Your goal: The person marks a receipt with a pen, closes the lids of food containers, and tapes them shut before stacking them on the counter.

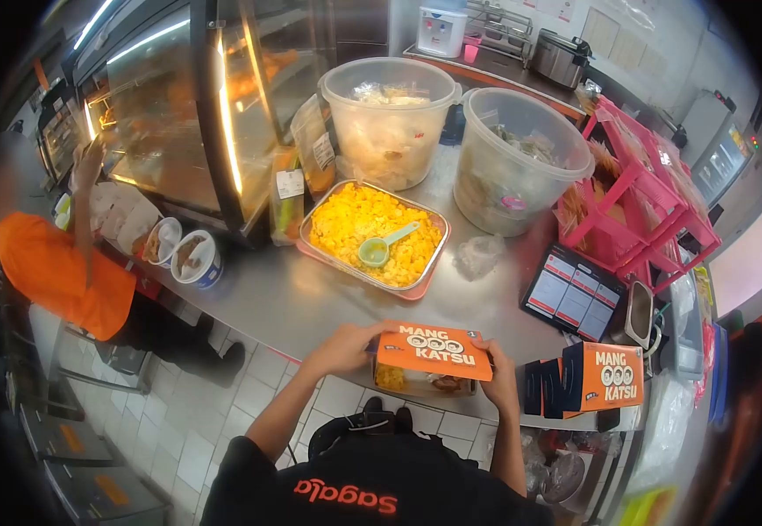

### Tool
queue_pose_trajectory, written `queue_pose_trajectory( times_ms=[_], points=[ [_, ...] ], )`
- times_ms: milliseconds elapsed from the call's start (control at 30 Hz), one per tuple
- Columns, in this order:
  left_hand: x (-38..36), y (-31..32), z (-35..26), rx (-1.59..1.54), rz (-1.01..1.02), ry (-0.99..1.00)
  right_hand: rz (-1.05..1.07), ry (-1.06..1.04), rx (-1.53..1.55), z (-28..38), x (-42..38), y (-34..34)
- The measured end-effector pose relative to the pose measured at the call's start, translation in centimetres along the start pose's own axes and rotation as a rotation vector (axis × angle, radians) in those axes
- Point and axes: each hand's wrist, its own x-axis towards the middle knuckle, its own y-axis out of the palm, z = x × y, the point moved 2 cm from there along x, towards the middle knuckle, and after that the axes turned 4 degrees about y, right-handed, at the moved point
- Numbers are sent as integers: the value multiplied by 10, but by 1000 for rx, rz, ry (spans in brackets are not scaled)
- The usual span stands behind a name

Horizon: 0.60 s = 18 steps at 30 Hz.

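At the near edge of the steel counter, an orange cardboard food sleeve (432, 352) printed "MANG KATSU" sits over a clear-sided meal tray (416, 383). Through its open front I see yellow food at the left and something brown at the right. My left hand (346, 348) grips the sleeve's left end. Closed on the right end is my right hand (499, 377), thumb on the top. Beyond them lies a metal pan (438, 250) of yellow scrambled-looking food (337, 226), with a pale green scoop (384, 247) resting in it.
Folded sleeves (607, 377) stand right of my right hand, near a tablet (574, 294) and pink crates (635, 197). Two large clear tubs (390, 131) stand behind the pan. A person in an orange shirt (56, 272) is at the left beside a glass warmer (157, 105).
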Motion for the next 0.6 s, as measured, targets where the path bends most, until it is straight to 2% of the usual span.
queue_pose_trajectory(
  times_ms=[67, 133, 200, 333, 433, 500, 533, 600],
  points=[
    [1, -2, 2, -36, -41, 21, -58, -23, -48, 0, 0, 2],
    [8, -4, 0, 21, 40, -88, -43, -19, -65, -7, 1, 3],
    [15, -1, 9, 46, 48, -77, -57, -52, -70, -16, 1, 3],
    [14, 13, 22, -9, -37, 80, -53, -120, 23, -28, 1, 10],
    [-2, 23, 21, -120, -130, -35, -41, -41, 179, -40, 1, 15],
    [-8, 30, 12, -318, -212, -55, -42, -89, 170, -46, 2, 20],
    [-9, 31, 8, -317, -220, -49, -71, -114, 156, -45, 1, 20],
    [-15, 31, 2, -322, -178, -190, -66, -85, 180, -44, 0, 21]
  ],
)
